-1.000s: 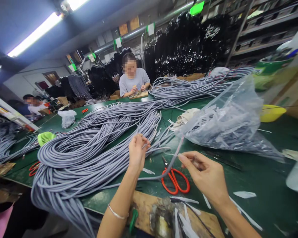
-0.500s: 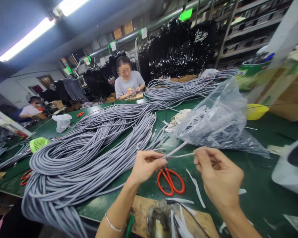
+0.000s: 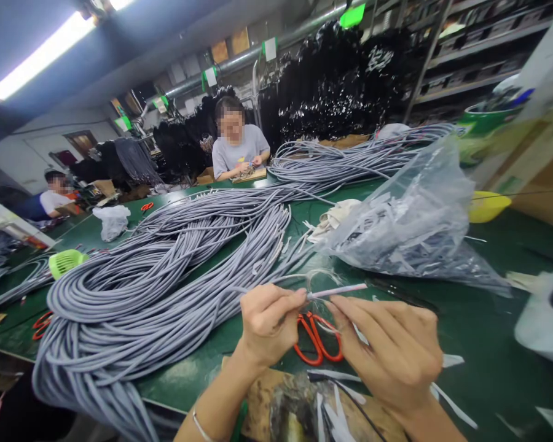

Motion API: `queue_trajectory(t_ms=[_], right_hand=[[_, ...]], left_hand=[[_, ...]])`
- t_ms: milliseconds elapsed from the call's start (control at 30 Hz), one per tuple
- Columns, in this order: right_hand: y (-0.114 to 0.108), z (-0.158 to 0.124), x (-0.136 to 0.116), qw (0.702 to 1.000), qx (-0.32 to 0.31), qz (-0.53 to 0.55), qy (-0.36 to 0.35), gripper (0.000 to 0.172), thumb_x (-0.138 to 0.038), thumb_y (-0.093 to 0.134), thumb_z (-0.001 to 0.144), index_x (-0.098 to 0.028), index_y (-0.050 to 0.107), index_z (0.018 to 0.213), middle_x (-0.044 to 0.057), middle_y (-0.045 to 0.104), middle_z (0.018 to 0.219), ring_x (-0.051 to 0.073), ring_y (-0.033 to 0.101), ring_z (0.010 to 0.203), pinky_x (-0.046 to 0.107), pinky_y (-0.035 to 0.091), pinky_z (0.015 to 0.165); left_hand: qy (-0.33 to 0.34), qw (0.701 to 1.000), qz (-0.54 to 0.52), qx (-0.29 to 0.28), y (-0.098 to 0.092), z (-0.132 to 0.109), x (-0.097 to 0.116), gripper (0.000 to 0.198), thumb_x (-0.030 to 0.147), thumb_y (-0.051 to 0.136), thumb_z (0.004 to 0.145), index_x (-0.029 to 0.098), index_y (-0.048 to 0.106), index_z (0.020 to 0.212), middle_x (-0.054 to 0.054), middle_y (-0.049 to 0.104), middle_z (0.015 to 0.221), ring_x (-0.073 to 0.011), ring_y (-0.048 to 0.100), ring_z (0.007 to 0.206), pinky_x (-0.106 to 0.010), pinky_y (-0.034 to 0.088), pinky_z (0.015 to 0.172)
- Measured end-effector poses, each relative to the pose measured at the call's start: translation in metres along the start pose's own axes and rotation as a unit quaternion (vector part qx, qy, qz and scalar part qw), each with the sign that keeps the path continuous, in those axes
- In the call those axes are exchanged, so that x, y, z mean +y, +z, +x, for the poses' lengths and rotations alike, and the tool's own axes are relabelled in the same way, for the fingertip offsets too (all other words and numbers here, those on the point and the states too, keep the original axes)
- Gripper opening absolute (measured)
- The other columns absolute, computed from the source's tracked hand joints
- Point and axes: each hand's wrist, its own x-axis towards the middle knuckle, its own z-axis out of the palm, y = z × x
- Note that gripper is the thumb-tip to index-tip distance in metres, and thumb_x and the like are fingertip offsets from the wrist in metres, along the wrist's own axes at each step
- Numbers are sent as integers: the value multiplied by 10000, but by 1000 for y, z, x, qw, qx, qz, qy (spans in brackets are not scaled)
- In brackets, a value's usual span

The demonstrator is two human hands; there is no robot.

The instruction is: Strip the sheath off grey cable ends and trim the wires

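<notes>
My left hand (image 3: 270, 322) pinches the end of a grey cable (image 3: 336, 290), whose stripped pale tip sticks out to the right. My right hand (image 3: 391, 350) is closed just beside it, fingers meeting the same cable end near the left thumb. Both hands hover over red-handled scissors (image 3: 317, 344) lying on the green table (image 3: 483, 344). A big coil of grey cables (image 3: 166, 270) spreads across the table to the left.
A clear plastic bag of sheath scraps (image 3: 410, 233) lies at the right, a yellow bowl (image 3: 488, 205) behind it. A worn wooden board (image 3: 295, 405) sits at the near edge. A green basket (image 3: 64, 263) and white bag (image 3: 110, 221) lie left. Two other people work farther back.
My hands have come together over the scissors; the right hand moved left to the cable end, which the left hand now holds level instead of raised.
</notes>
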Motion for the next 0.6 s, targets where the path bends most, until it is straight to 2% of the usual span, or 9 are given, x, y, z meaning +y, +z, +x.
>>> queue_trajectory(t_ms=[133,333,600], right_hand=[[-1,-3,-1,999,12,-41,-1,68,-140,602,799,-183,612,849,9,687,626,137,547,567,317,333,628],[-3,1,0,994,-10,-83,-66,90,-143,574,799,-199,608,860,6,682,600,138,555,532,311,298,569],[1,-1,-3,999,-24,-35,-11,85,-116,603,779,-190,585,819,14,675,604,135,531,494,305,324,556]], left_hand=[[37,998,48,-15,-1,-4,-2,166,11,557,759,148,649,776,-22,665,613,-112,610,535,-216,450,484],[80,989,113,-43,-3,-4,-3,171,40,509,796,141,647,803,-21,654,588,-113,585,505,-236,389,454],[49,993,103,-38,0,-7,-2,155,50,523,802,132,642,746,-28,637,573,-111,571,510,-229,402,474]])
